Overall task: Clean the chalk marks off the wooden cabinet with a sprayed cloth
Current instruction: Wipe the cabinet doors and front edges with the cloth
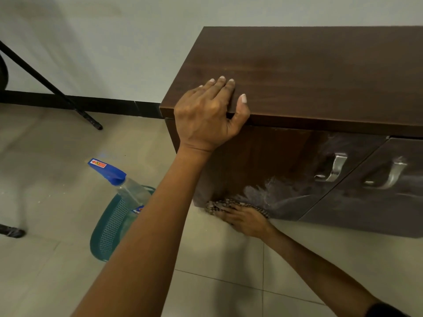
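Where the cloth (229, 203) presses against the bottom of the cabinet (297, 72) door, the right hand (246, 221) lies flat on it, fingers spread over the patterned fabric rather than clenched. White chalk marks (270, 188) smear upward and rightward from the cloth across the dark wood, reaching the two metal handles (333, 168). The left hand (207, 115) rests open on the cabinet's top front edge, fingers on top and thumb hooked over the edge. On the tiled floor (217, 259) to the left, a spray bottle (119, 179) with a blue trigger head stands in a teal basket (109, 227), well apart from the cloth.
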